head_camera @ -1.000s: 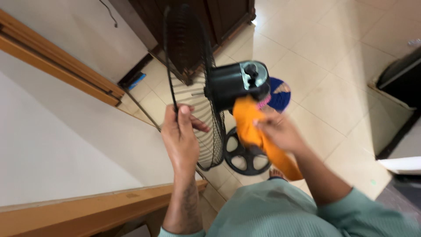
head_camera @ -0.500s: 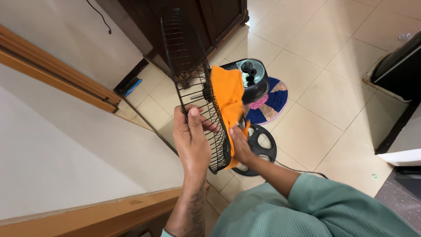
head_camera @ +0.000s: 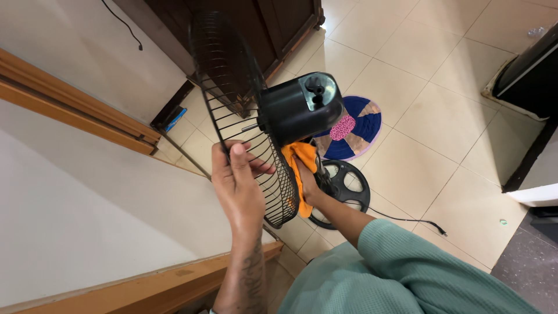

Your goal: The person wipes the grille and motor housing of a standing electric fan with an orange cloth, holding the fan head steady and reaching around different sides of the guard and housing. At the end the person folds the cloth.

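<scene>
A black pedestal fan stands on the tiled floor below me. Its wire grille [head_camera: 229, 87] faces left and its rounded motor housing [head_camera: 299, 107] faces up toward me. My left hand [head_camera: 238, 186] grips the lower rim of the grille, thumb on the near side and fingers through the wires. My right hand [head_camera: 309, 183] is tucked under the motor housing, pressing an orange cloth [head_camera: 302, 160] against the back of the grille. Most of that hand is hidden by the cloth and the fan. The round black fan base [head_camera: 344, 195] sits on the floor underneath.
A round blue and pink mat [head_camera: 357, 125] lies on the tiles behind the fan. A black power cord [head_camera: 407, 220] trails right from the base. Dark wooden furniture [head_camera: 261, 23] stands at the back, a white wall with wooden rails [head_camera: 75, 110] on the left, a dark appliance [head_camera: 529, 70] at the right.
My right hand and the orange cloth dropped from the top of the motor housing to underneath it, behind the grille. My left hand kept its grip on the grille rim.
</scene>
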The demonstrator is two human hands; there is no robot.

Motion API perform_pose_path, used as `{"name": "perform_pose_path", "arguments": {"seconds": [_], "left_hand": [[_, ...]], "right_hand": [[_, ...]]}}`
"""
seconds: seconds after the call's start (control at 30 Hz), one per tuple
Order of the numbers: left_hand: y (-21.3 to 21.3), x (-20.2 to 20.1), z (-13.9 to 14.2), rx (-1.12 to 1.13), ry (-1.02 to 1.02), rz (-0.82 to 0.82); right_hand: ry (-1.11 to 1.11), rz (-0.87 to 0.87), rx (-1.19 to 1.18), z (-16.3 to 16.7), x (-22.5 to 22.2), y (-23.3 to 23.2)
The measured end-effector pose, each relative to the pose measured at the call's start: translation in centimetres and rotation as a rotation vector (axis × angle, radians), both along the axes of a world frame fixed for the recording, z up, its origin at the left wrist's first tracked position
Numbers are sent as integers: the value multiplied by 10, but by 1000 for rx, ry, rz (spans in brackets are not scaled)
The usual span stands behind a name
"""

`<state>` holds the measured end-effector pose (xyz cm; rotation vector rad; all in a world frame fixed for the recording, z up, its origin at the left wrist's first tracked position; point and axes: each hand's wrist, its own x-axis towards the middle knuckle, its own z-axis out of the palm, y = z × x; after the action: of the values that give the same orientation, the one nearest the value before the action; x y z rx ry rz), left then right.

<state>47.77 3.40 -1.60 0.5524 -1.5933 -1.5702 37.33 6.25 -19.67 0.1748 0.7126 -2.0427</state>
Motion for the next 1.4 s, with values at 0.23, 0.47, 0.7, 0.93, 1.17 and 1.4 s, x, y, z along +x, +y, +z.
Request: {"name": "perform_pose_path", "arguments": {"seconds": [0.23,0.47,0.7,0.93,1.17,1.4], "left_hand": [[6,1,-2,-7,-14,-5],[-4,-1,-34,76,193,-342],[-30,75,-153,-99,-196,-148],[58,145,-241,345,15,-607],[24,176,-255,322,-417,-262],[-49,130,-117,375,387,-83]], "right_hand": [[522,600,82,-44,17,42],[1063,1187,578,-76,16,104],[1527,1182,698,-26,10,130],[989,960,-41,79,39,125],[1421,819,27,100,40,136],[1323,-342,139,132,-36,119]]}}
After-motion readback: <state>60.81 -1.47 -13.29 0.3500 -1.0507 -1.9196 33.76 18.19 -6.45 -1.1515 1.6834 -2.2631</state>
